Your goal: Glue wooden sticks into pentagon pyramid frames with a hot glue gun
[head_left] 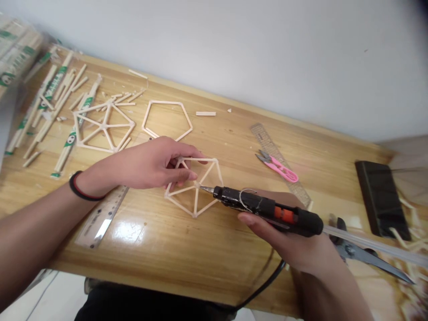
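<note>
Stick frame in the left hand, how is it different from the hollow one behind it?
The spoked frame has sticks meeting in its middle; the hollow frame has none there.
The glue gun points at the spoked frame's middle, not at the hollow frame.
Both are made of thin, pale sticks.

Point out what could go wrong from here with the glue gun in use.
The left hand's thumb is close to the glue gun's metal nozzle; a small slip might burn it. The wooden-stick frame is pinched at one side, so pressure at its hub could twist it. The cord runs over the table's near edge and, if snagged, might tug the gun.
</note>
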